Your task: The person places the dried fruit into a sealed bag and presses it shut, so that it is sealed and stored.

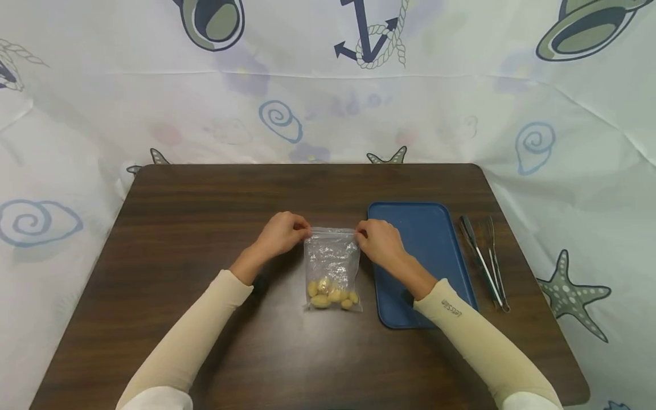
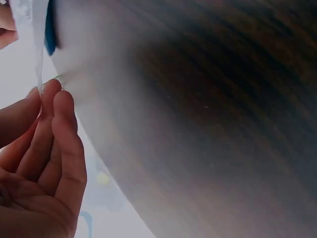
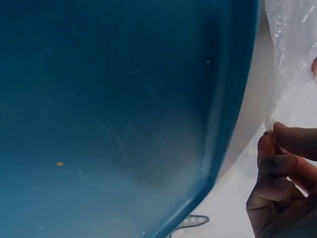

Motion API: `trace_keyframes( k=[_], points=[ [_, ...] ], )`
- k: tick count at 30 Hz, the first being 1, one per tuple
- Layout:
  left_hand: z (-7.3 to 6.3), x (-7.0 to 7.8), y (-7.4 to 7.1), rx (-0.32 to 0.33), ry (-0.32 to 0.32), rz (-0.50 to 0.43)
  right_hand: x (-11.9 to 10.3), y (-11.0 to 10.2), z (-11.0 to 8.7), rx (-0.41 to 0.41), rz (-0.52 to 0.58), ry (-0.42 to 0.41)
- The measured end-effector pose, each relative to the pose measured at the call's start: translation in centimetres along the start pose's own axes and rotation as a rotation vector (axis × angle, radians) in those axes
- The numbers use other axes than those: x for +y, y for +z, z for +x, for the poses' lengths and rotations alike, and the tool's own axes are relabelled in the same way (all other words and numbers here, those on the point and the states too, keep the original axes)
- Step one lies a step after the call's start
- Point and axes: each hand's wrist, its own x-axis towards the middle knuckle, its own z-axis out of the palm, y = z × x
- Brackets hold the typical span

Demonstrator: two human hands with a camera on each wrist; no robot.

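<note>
A clear zip-top bag (image 1: pixel 333 259) hangs between the two hands, with several small yellow oval pieces (image 1: pixel 321 300) gathered along its bottom. At its upper left corner, the left hand (image 1: pixel 283 232) pinches the plastic between thumb and fingers. The right hand (image 1: pixel 380 242) pinches the opposite top corner, its forearm crossing over a blue tray (image 1: pixel 420 233). In the left wrist view the bag's edge (image 2: pixel 39 64) runs down into the thumb and fingertips. The right wrist view shows the bag's corner (image 3: pixel 270 123) caught between thumb and index finger.
Right of the tray lie metal tongs (image 1: pixel 482 259) with dark handles and a slim metal utensil (image 1: pixel 495 262) beside them. A few crumbs (image 3: pixel 59 163) dot the tray. The dark wooden table (image 1: pixel 215 193) ends at a patterned cloth (image 1: pixel 328 114) behind.
</note>
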Motion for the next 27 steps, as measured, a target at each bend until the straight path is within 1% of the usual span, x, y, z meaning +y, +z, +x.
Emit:
trace_keyframes(
  k=[3,8,11,15,17,19,21,23,25,27],
  points=[
    [0.7,-0.4,0.4,0.017,0.001,0.028,0.1,0.2,0.7,-0.019,-0.016,0.022],
    [1.7,-1.2,1.1,0.042,-0.012,0.045,0.5,0.7,2.0,-0.063,-0.053,0.039],
    [2.1,-1.7,1.6,0.046,-0.036,0.069,0.6,1.1,2.3,-0.087,-0.075,0.033],
    [2.0,-1.8,2.3,0.024,-0.093,0.112,0.8,1.8,2.1,-0.102,-0.088,0.023],
    [1.6,-1.8,2.6,0.008,-0.115,0.134,1.0,2.2,1.6,-0.085,-0.079,0.019],
    [1.0,-1.7,2.8,0.001,-0.128,0.147,1.3,2.3,0.8,-0.062,-0.040,0.015],
    [0.1,-1.5,2.6,0.009,-0.133,0.139,1.7,1.7,0.2,-0.025,0.015,0.002],
    [-0.8,-1.3,2.1,0.025,-0.118,0.121,2.0,0.5,-0.5,0.000,0.082,-0.020],
    [-1.8,-0.9,1.3,0.034,-0.088,0.115,2.2,-1.2,-1.1,0.010,0.139,-0.045],
    [-2.7,-0.2,0.0,0.035,-0.036,0.132,2.3,-3.2,-1.8,-0.005,0.174,-0.073]
  ],
)
